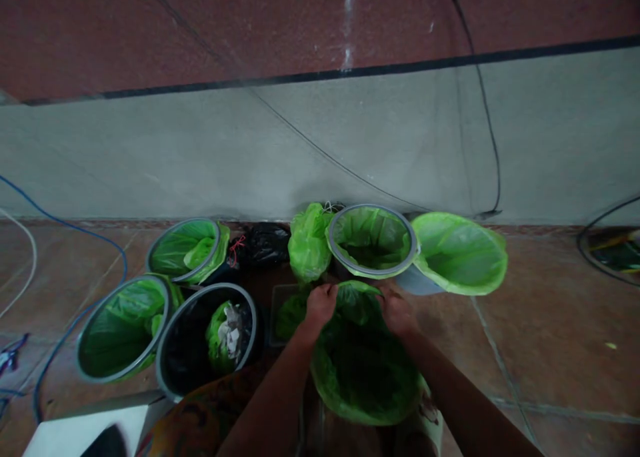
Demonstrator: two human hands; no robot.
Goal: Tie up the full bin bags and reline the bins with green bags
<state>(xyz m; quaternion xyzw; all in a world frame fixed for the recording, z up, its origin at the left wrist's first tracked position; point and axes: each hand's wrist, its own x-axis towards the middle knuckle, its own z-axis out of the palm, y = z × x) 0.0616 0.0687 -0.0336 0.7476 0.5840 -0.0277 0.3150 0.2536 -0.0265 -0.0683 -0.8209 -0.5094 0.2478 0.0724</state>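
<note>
Both of my hands grip the far edge of a green plastic bin liner [367, 414], whose mouth gapes toward me. My left hand [321, 305] pinches the edge on the left, and my right hand [396, 310] is closed on it at the right. Dark shadow fills the liner's inside, and I cannot tell whether a bin stands under it. Just beyond my hands is a bin with a grey rim [373, 270] and a green liner. To its right, another green-lined bin [460, 287] leans outward. A bunched green bag [310, 244] sits left of them.
Two green-lined bins [163, 280] [85, 367] and a black-lined bin [161, 357] holding crumpled waste stand left. A tied black bag [270, 244] lies by the wall [200, 157]. Cables, one a blue hose [113, 244], cross the tiled floor [550, 324]. A white box [90, 430] is front left.
</note>
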